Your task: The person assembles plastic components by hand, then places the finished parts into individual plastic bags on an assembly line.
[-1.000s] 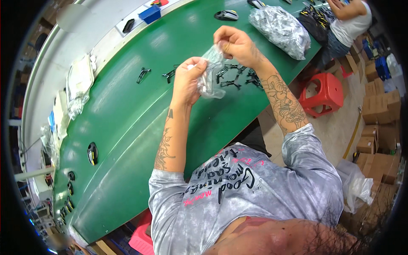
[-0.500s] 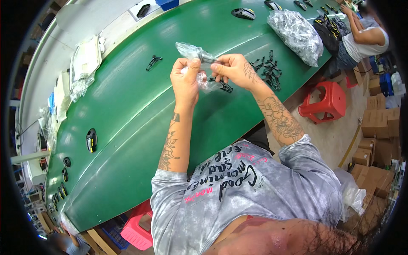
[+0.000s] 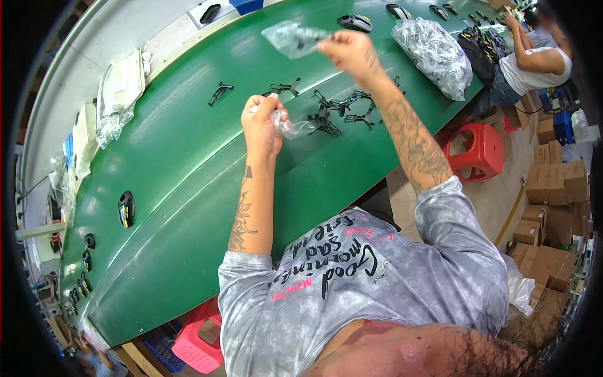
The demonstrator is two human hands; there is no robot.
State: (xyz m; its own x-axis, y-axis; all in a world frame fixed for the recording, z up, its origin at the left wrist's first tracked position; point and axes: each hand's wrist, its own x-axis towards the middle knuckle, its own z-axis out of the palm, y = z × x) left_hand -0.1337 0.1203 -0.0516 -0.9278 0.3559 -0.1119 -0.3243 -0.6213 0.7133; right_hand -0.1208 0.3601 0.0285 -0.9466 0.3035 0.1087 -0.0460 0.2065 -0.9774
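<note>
My left hand (image 3: 262, 122) is closed around crumpled clear plastic bags (image 3: 294, 127), which hang out to its right. Farther out and to the right, my right hand (image 3: 352, 53) pinches one end of another clear plastic bag (image 3: 290, 39). Something dark shows in that bag near my fingertips, too blurred to name. Under and between my hands lie several thin black plastic frame parts (image 3: 339, 105) on the green table (image 3: 188, 207). One black frame part (image 3: 284, 87) rests just beyond my left hand. Another frame part (image 3: 220, 93) lies apart to the left.
A large clear bag of plastic wrap (image 3: 433, 58) lies at the far right, near a co-worker (image 3: 537, 60). Black-and-yellow mouse-shaped devices (image 3: 355, 23) stand along the table, one device (image 3: 126, 209) at left. A red stool (image 3: 474, 151) and cardboard boxes (image 3: 556, 182) are on the right.
My right hand has moved up and away from the left, drawing its plastic bag over the far side of the table. More black frame parts are now uncovered between my hands.
</note>
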